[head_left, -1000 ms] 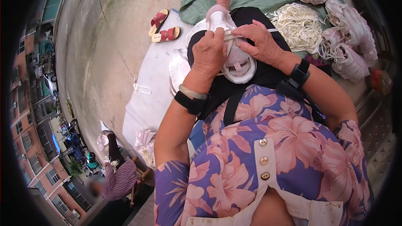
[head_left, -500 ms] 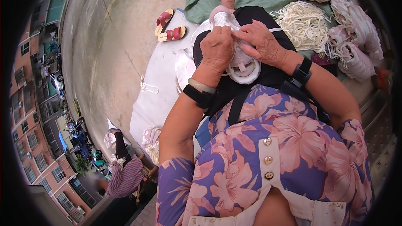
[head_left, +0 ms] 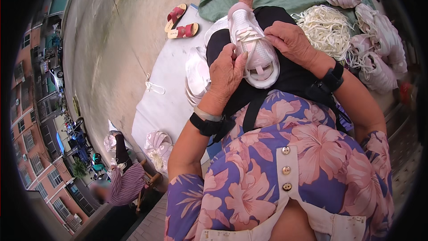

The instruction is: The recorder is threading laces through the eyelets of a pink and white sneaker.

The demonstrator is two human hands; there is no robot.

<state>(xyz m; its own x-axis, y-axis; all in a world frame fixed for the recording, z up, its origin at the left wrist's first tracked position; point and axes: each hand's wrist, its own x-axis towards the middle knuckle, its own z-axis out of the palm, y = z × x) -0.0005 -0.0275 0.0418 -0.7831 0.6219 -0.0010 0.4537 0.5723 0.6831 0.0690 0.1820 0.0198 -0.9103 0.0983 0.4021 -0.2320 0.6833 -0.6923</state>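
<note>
A pale pink and white sneaker rests across my lap on black trousers, its toe pointing away from me and its heel opening near my belly. A white shoelace crosses its upper part. My right hand pinches the lace at the shoe's right edge. On the left side, my left hand bends its fingers and thumb against the shoe; whether lace is also in that grip is hidden.
A heap of cream laces lies to the right, beside bundled pink-white shoes. More white shoe parts lie at my left on a white sheet. Red sandals stand beyond it. Another person sits at the lower left.
My hands have moved apart: the left came back along the shoe's side, the right shifted outward. The shoe's laced front, covered before, now shows.
</note>
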